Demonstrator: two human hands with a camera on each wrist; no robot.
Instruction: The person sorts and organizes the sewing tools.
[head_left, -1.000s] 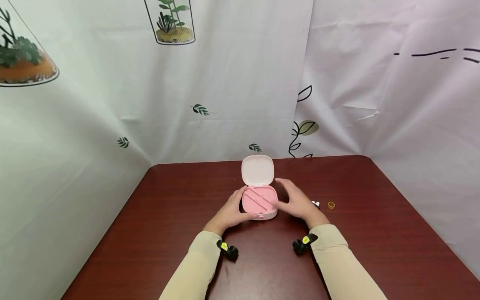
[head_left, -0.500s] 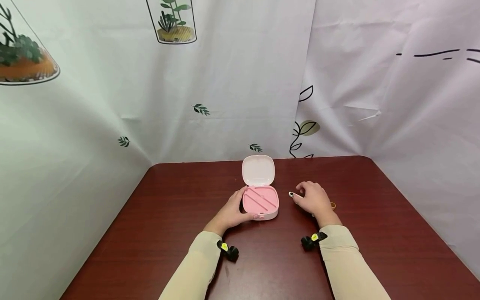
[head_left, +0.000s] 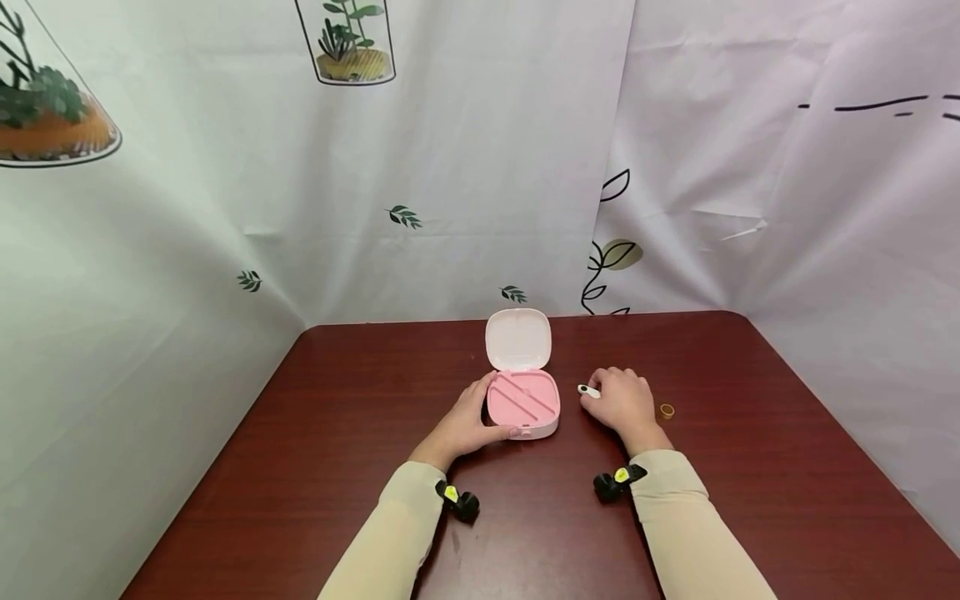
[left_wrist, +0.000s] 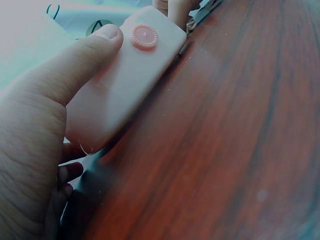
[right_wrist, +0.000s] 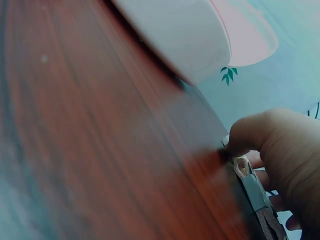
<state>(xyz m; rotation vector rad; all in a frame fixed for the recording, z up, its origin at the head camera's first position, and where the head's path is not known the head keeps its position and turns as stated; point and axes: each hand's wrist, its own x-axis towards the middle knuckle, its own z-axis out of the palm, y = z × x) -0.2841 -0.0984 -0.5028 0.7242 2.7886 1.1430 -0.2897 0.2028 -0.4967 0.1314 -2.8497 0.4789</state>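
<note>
Pink hinged case point(head_left: 523, 400), lid raised, sits on the table point(head_left: 360, 433) gripped by the left hand point(head_left: 459, 423); right hand point(head_left: 626, 403) pinches a dark-tipped white item point(head_left: 589, 392) near it, judged pickup step, next requiring steady lifting.

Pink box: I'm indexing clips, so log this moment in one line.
pink box: open, lid raised | left hand: grips its side | right hand: pinches small white item, partly hidden | gold ring: on table

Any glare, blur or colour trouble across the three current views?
Head: fairly clear, pale sheen on the near tabletop; left wrist: bluish cast, washed-out upper-left corner, dark shadow along the lower edge of the pink case; right wrist: hazy, wood grain soft, open lid pale and low in contrast.
</note>
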